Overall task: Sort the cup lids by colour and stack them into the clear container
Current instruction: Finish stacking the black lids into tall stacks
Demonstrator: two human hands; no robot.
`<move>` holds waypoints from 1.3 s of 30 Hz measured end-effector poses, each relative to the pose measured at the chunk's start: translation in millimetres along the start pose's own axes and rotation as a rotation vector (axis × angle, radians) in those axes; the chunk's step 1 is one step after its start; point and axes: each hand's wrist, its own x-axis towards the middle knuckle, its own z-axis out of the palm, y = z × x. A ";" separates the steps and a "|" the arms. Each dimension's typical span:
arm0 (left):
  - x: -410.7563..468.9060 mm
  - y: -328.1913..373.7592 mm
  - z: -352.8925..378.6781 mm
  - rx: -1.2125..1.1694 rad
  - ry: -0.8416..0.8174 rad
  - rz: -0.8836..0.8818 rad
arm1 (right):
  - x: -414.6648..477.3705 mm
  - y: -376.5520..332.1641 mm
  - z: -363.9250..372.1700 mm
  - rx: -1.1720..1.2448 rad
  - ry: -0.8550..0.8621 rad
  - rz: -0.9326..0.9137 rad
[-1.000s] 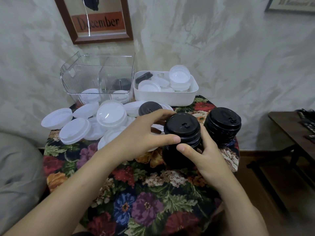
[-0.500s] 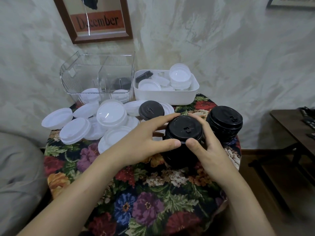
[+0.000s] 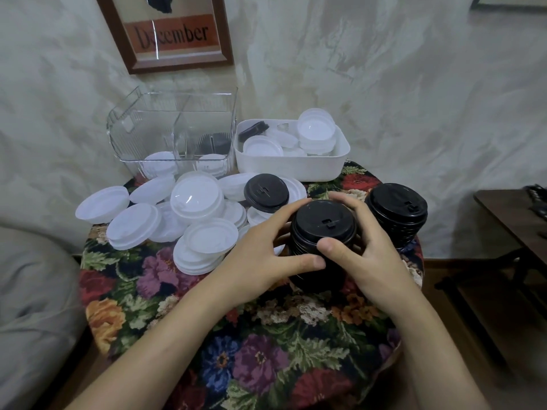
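Observation:
A tall stack of black lids (image 3: 322,232) stands on the flowered table, held between both hands. My left hand (image 3: 266,250) curls round its left side, thumb at the front. My right hand (image 3: 364,255) wraps its right side, thumb on the front rim. A second black stack (image 3: 396,214) stands just to the right, untouched. One single black lid (image 3: 266,192) lies on the heap of white lids (image 3: 195,214). The clear container (image 3: 174,140) at the back holds white lids on the left and front and black lids at the rear right.
A white tub (image 3: 290,167) with several white lids and one black lid sits right of the clear container. The round table (image 3: 266,335) has a floral cloth. A dark side table (image 3: 515,220) stands at the right, a grey cushion (image 3: 29,291) at the left.
Both hands have closed further round the black stack and pressed it down a little; my right thumb now sits on the front rim. The view has shifted slightly.

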 end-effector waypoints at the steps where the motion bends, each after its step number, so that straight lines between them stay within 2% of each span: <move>1: 0.0 -0.5 0.3 0.001 0.000 -0.005 | 0.0 -0.7 -0.4 0.005 -0.009 0.002; 14: 1.5 -4.7 0.3 -0.019 0.000 -0.025 | 3.0 5.3 -4.3 0.101 -0.089 0.037; 30: 0.3 -9.9 4.6 -0.022 0.030 0.015 | 4.0 3.9 -0.8 0.036 -0.101 0.051; 39: -1.8 -8.8 -0.2 0.010 -0.037 0.050 | 3.3 6.5 -1.3 0.049 -0.117 0.037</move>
